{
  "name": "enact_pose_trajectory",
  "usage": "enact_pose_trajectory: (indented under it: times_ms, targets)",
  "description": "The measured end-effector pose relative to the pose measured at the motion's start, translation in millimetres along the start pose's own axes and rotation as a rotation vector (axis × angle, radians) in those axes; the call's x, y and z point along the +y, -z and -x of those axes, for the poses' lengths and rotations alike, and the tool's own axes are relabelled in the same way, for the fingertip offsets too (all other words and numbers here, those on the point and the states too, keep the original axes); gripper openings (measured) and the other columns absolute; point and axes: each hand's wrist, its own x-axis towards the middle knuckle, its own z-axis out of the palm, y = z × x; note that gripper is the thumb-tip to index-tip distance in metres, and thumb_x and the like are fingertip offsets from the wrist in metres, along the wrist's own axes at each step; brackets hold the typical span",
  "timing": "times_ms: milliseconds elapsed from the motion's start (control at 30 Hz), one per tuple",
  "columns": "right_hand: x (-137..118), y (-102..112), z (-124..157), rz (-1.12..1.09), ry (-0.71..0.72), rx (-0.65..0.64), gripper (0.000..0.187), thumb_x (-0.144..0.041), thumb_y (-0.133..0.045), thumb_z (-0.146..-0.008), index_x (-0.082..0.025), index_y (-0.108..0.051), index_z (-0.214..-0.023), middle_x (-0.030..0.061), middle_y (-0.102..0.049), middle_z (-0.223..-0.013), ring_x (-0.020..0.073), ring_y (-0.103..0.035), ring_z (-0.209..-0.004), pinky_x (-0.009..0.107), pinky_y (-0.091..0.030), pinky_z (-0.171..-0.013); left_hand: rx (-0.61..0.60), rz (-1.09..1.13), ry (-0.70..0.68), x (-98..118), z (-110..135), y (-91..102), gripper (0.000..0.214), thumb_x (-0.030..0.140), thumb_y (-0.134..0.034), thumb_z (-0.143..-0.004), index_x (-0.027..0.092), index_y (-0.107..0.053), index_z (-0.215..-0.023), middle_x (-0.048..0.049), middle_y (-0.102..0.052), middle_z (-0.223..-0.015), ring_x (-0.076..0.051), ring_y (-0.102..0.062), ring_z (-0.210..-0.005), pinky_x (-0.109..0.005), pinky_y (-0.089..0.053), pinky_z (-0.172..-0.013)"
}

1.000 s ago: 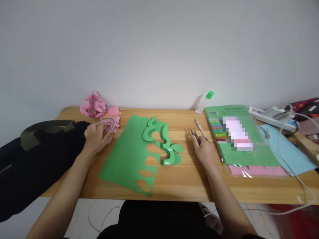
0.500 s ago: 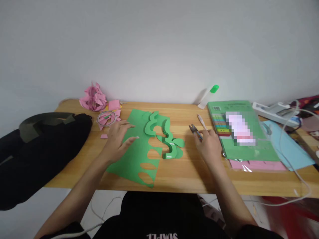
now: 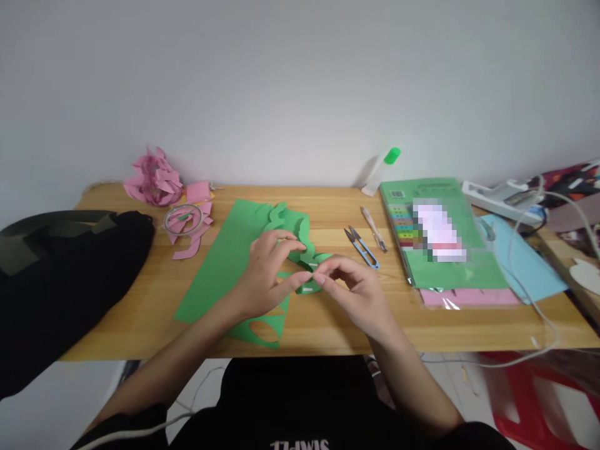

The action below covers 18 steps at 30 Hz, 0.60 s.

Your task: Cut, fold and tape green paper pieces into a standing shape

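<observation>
A wavy green paper cutout [image 3: 304,232] with small white strips on it lies at the right edge of a green paper sheet [image 3: 210,269], which has oval holes. My left hand [image 3: 267,275] reaches over the sheet, its index finger and thumb curved round the cutout. From the other side my right hand [image 3: 359,290] comes in with thumb and index pinched at a white strip, touching the left thumb tip. Whatever is in that pinch is too small to make out. Blue-handled thread snips [image 3: 363,249] lie beyond the right hand, beside a white-handled craft knife [image 3: 374,229].
A tape roll [image 3: 184,219] sits on pink paper scraps at the left, near a crumpled pink paper flower [image 3: 154,178]. Green packaged paper [image 3: 450,250], blue paper [image 3: 529,259] and a white cable lie right. A glue bottle [image 3: 379,175] leans against the wall; a black bag [image 3: 84,275] covers the left.
My right hand has let go of the snips and moved left to the green cutout. The left hand has moved right to meet it. The view has shifted slightly.
</observation>
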Motion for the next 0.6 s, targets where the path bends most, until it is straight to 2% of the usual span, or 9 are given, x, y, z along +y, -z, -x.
enact_pose_trajectory:
  times_ms: [133, 267, 333, 400, 433, 467, 500, 600]
  targets:
    - [5, 2, -3, 0.062, -0.009, -0.032, 0.016, -0.031, -0.063, -0.086, -0.017, -0.065, -0.079, 0.0014, -0.063, -0.071, 0.0103, -0.056, -0.064, 0.022, -0.045, -0.060, -0.097, 0.113, 0.063, 4, 2, 0.2, 0.045, 0.061, -0.043, -0.091, 0.024, -0.055, -0.115, -0.0092, -0.054, -0.118, -0.024, -0.048, -0.121, -0.047, -0.036, -0.106]
    - [10, 9, -7, 0.139, 0.004, 0.071, 0.022, -0.036, -0.062, -0.085, -0.016, -0.065, -0.077, 0.0030, -0.063, -0.071, 0.0110, -0.055, -0.062, 0.022, -0.044, -0.059, -0.213, 0.239, 0.055, -8, 3, 12.7, 0.050, 0.065, -0.041, -0.089, 0.026, -0.055, -0.116, -0.0081, -0.056, -0.118, -0.023, -0.051, -0.119, -0.043, -0.041, -0.105]
    - [16, 18, -9, 0.139, -0.015, 0.144, 0.026, -0.040, -0.063, -0.084, -0.016, -0.065, -0.076, 0.0037, -0.064, -0.072, 0.0119, -0.056, -0.064, 0.023, -0.045, -0.060, -0.172, 0.089, 0.136, -26, 2, 28.2, 0.043, 0.059, -0.042, -0.090, 0.025, -0.059, -0.110, -0.0080, -0.058, -0.115, -0.024, -0.052, -0.116, -0.043, -0.041, -0.105]
    - [25, 30, -10, 0.118, -0.058, 0.207, 0.030, -0.045, -0.066, -0.081, -0.016, -0.064, -0.076, 0.0043, -0.064, -0.073, 0.0129, -0.057, -0.065, 0.024, -0.046, -0.062, -0.032, -0.308, 0.363, -51, 2, 47.9, 0.033, 0.047, -0.041, -0.091, 0.022, -0.062, -0.099, -0.0108, -0.059, -0.110, -0.027, -0.053, -0.113, -0.045, -0.040, -0.104]
    - [30, 36, -10, 0.111, -0.079, 0.242, 0.032, -0.048, -0.067, -0.079, -0.016, -0.064, -0.076, 0.0044, -0.064, -0.072, 0.0131, -0.057, -0.064, 0.024, -0.046, -0.061, 0.006, -0.541, 0.505, -63, 2, 57.9, 0.033, 0.040, -0.037, -0.092, 0.020, -0.062, -0.097, -0.0132, -0.059, -0.112, -0.029, -0.051, -0.115, -0.047, -0.039, -0.104]
    - [35, 42, -11, 0.109, -0.098, 0.279, 0.035, -0.050, -0.069, -0.076, -0.016, -0.063, -0.075, 0.0042, -0.063, -0.071, 0.0128, -0.056, -0.062, 0.024, -0.045, -0.059, -0.007, -0.725, 0.634, -75, 3, 67.2, 0.035, 0.036, -0.032, -0.093, 0.019, -0.062, -0.100, -0.0148, -0.057, -0.118, -0.032, -0.049, -0.119, -0.049, -0.039, -0.103]
    - [40, 47, -11, 0.109, -0.115, 0.312, 0.037, -0.052, -0.070, -0.074, -0.016, -0.063, -0.074, 0.0037, -0.061, -0.068, 0.0123, -0.054, -0.060, 0.024, -0.043, -0.057, -0.018, -0.761, 0.685, -86, 3, 75.3, 0.037, 0.036, -0.032, -0.092, 0.015, -0.062, -0.101, -0.0179, -0.056, -0.120, -0.036, -0.049, -0.119, -0.052, -0.041, -0.098]
    - [54, 56, -15, 0.109, -0.143, 0.385, 0.042, -0.056, -0.071, -0.070, -0.015, -0.061, -0.072, 0.0025, -0.057, -0.063, 0.0108, -0.048, -0.056, 0.023, -0.039, -0.054, -0.063, -0.787, 0.767, -108, 5, 90.0, 0.040, 0.041, -0.037, -0.090, 0.011, -0.063, -0.095, -0.0216, -0.059, -0.116, -0.039, -0.055, -0.111, -0.051, -0.047, -0.086]
